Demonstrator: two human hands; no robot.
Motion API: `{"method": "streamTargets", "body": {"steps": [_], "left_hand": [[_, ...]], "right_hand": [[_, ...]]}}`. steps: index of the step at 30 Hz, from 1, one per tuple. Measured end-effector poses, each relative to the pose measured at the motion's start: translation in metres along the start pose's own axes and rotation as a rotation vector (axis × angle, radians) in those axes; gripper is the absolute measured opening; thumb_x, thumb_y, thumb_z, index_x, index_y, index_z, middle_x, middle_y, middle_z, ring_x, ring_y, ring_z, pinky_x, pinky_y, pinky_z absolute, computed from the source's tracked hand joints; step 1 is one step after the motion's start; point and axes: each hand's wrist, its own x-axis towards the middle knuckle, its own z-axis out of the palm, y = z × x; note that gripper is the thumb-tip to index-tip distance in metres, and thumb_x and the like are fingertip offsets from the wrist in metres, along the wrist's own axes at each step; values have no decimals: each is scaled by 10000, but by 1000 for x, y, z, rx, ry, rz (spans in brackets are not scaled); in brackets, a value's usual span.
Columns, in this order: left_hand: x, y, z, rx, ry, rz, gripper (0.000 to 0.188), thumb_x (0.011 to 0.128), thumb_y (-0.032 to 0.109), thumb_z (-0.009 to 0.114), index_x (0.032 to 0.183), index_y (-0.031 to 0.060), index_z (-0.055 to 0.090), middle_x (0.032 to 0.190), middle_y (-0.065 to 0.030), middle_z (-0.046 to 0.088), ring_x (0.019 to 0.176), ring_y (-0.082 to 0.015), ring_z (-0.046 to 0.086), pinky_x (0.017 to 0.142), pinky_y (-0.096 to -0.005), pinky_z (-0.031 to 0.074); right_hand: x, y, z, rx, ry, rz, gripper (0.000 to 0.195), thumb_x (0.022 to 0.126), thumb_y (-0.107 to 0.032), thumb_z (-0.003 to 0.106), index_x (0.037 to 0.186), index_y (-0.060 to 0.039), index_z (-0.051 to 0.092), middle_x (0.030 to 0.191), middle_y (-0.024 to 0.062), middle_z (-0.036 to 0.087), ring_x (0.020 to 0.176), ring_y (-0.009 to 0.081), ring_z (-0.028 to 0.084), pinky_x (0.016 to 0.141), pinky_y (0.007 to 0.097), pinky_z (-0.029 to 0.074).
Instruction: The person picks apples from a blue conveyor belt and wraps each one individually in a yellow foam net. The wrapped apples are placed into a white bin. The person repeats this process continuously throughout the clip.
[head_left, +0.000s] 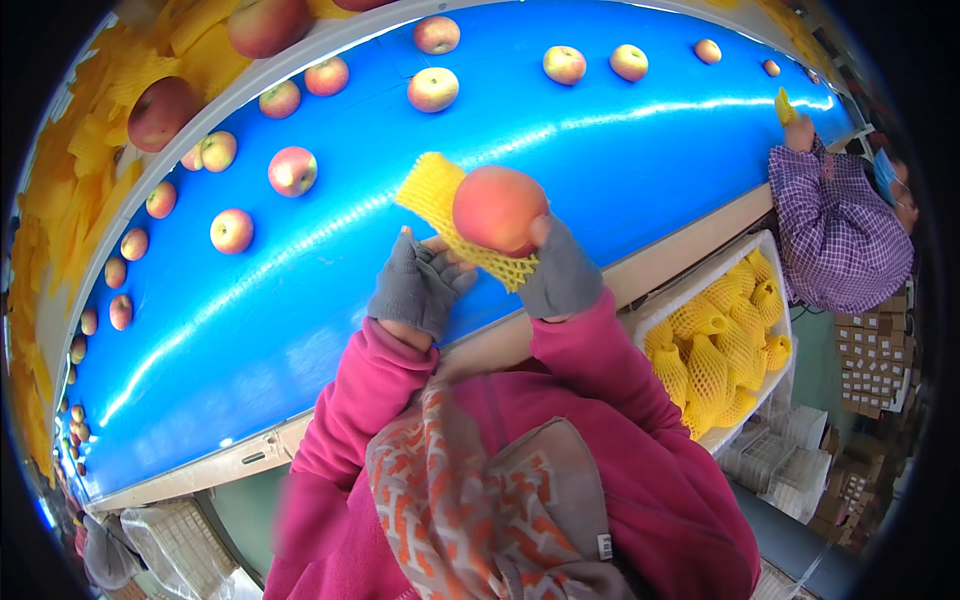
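A red apple (501, 211) is held above the belt in my right hand (562, 268), with the thumb on its side. A yellow foam net sleeve (433, 187) lies flat behind and under the apple. Its meshed end spreads below the fruit by my right palm. To the left, my left hand (420, 285) is palm up with its fingers apart. Its fingertips are at the sleeve's lower edge; whether they touch it is unclear. Both hands wear grey fingerless gloves.
Several apples (293, 172) lie on the blue conveyor belt (337, 300). Beyond its rim are yellow foam sleeves (94, 154) and larger-looking apples (163, 114). On the right stands a lined crate (780, 315) of sleeved apples (709, 371). A co-worker (840, 225) holds a yellow sleeve (785, 107).
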Motion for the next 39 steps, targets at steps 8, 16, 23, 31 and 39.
{"method": "streamTargets", "body": {"steps": [8, 16, 23, 31, 39], "left_hand": [[-11, -11, -1, -195, -513, -52, 410, 943, 212, 474, 1319, 57, 419, 1345, -142, 456, 1221, -290, 453, 1034, -451, 370], [-15, 4, -21, 419, -673, 350, 401, 887, 112, 556, 1269, 51, 452, 1182, -113, 557, 1064, -267, 549, 925, -404, 444], [-46, 36, 23, 733, 9, 922, 366, 736, -47, 630, 1081, 1, 517, 762, -1, 498, 689, -71, 459, 616, -203, 402], [-78, 4, 19, 644, -379, 749, 321, 863, 175, 577, 1119, 3, 489, 944, -97, 569, 732, -162, 569, 676, -287, 466], [-44, -12, 18, 509, -526, 399, 579, 913, 342, 529, 1326, -31, 366, 1263, -150, 503, 1129, -264, 525, 955, -368, 416]], "right_hand": [[-20, 11, -11, 299, 90, 58, 664, 875, -527, 484, 1287, -11, 409, 1252, 166, 509, 1097, 345, 539, 934, 488, 443], [-42, 9, 4, 102, -128, 37, 802, 772, -477, 676, 1314, 24, 364, 1243, 165, 515, 1114, 286, 539, 940, 423, 452], [-35, -1, 38, -300, 80, -51, 766, 647, -111, 723, 1306, 2, 350, 1208, 134, 508, 1075, 223, 552, 891, 339, 487], [-21, 16, 35, -692, 160, -535, 737, 674, -75, 731, 1299, -43, 342, 1166, 120, 496, 1079, 233, 530, 909, 334, 457], [-51, -6, 9, -431, 80, -179, 688, 782, -114, 648, 1362, 24, 304, 1305, 108, 426, 1213, 198, 401, 1005, 343, 350]]}}
